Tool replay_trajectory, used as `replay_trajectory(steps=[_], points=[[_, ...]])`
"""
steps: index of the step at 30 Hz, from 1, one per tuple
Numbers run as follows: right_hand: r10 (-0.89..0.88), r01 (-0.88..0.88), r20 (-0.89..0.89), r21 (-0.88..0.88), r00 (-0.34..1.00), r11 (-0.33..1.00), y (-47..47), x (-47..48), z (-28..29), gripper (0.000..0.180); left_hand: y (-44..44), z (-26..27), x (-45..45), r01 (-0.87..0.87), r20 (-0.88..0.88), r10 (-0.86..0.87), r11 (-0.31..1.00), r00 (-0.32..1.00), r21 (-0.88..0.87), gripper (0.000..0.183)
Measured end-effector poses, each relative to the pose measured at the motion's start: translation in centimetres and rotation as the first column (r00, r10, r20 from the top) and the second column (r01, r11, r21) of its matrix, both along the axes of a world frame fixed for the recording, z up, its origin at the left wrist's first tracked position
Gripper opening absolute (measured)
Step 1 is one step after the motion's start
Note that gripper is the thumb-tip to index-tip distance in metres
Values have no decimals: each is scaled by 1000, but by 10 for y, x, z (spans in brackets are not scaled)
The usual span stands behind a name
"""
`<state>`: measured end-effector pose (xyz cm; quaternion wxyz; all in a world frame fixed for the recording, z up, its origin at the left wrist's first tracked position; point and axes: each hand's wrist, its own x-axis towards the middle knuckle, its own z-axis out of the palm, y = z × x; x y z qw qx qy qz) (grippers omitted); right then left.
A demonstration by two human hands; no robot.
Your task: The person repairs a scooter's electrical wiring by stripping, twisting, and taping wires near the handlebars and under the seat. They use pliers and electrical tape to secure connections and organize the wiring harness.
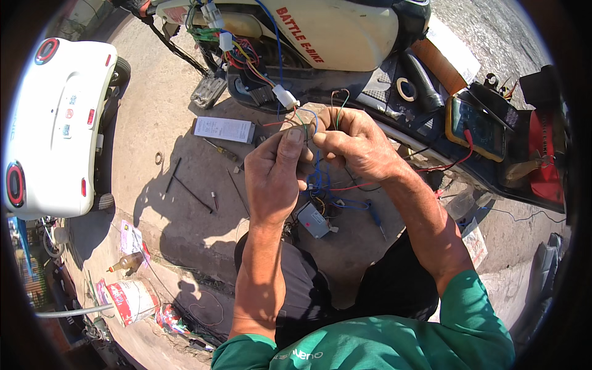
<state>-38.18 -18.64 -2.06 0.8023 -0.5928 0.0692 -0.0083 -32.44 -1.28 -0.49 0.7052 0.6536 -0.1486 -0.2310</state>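
My left hand (279, 173) pinches thin electrical wires between thumb and fingers, just below a white plastic wire connector (286, 97). Close against it on the right, my right hand (354, 143) holds wires too; a green and a dark wire loop (340, 104) rises above its fingers. Red, green and blue wires leave the connector towards my hands. Its other side joins a coloured wiring harness (249, 64) on the electric bike (342, 32). The fingers hide where the wires meet. Below hang tangled blue wires (319, 178), near a silver controller box (312, 220) on the ground.
A white labelled box (223, 129), a screwdriver (222, 149), a T-handle hex wrench (189, 188) and a blue-handled screwdriver (376, 219) lie on the concrete. A yellow-edged multimeter (476, 128) rests on the bike at right. A white vehicle (58, 129) stands at left.
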Motion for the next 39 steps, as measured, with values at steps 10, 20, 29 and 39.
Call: replay_trajectory(steps=[10,20,29,39], points=[[21,-20,-9,74,1000,997,-2,0,-1,17,-1,-6,6,-158,758,59,986,649,59,21],[53,-55,19,99,998,994,-1,0,-1,14,2,-8,6,-144,731,17,983,682,112,11],[0,2,-25,62,1000,998,5,0,5,12,-5,-11,3,-128,615,47,988,787,88,26],[5,-4,-26,49,1000,999,7,0,5,16,-3,-14,3,-123,286,135,991,949,-61,38]])
